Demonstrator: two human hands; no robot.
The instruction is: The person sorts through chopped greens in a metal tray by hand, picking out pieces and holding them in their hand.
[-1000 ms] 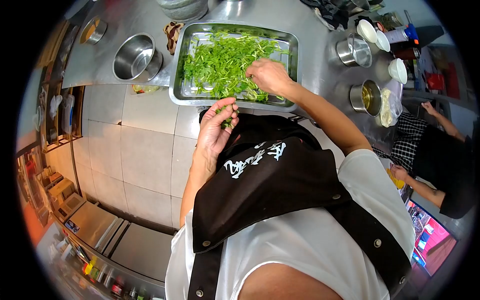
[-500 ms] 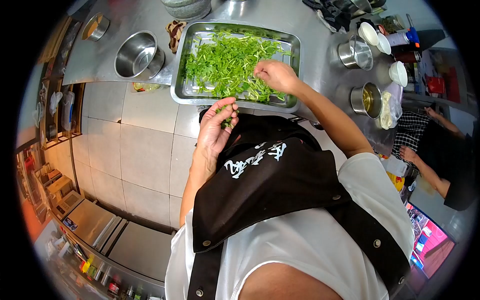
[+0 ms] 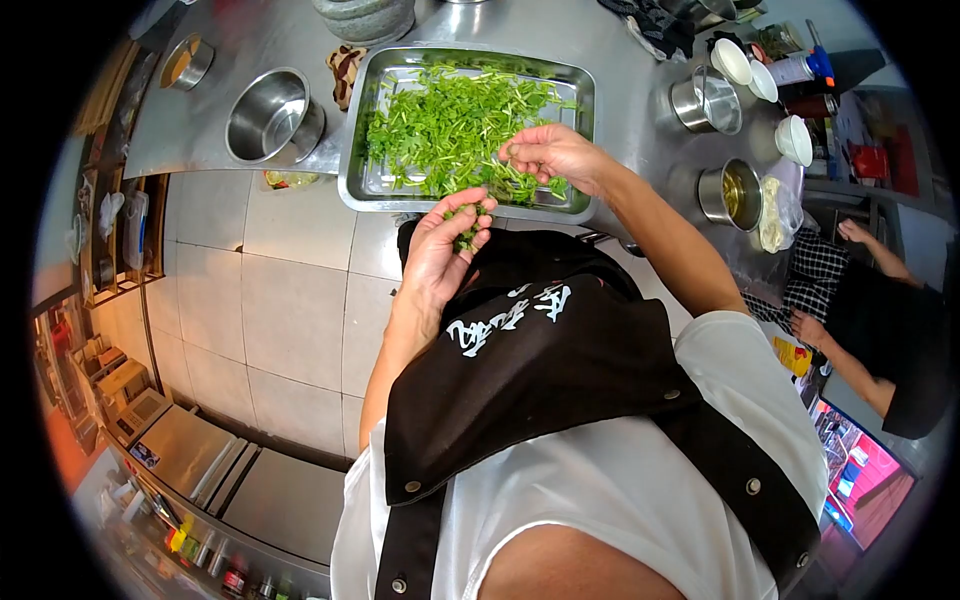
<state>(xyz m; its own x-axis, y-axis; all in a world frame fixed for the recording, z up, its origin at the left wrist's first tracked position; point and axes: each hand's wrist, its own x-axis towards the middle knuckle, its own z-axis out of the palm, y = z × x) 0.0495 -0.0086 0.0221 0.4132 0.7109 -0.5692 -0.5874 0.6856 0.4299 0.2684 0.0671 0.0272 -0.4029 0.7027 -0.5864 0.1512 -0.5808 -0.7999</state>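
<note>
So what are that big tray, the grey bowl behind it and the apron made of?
The tray looks like stainless steel, fairly polished: silvery, with bright reflections along its rim. The grey bowl could be stone, dull and mottled, though the picture cuts it off. The apron seems to be dark, matt cloth, as it drapes and creases; I can't tell which fibre.

bright green herbs [image 3: 445,130], silver tray [image 3: 582,110], black apron [image 3: 540,380], white lettering [image 3: 512,317]
</note>
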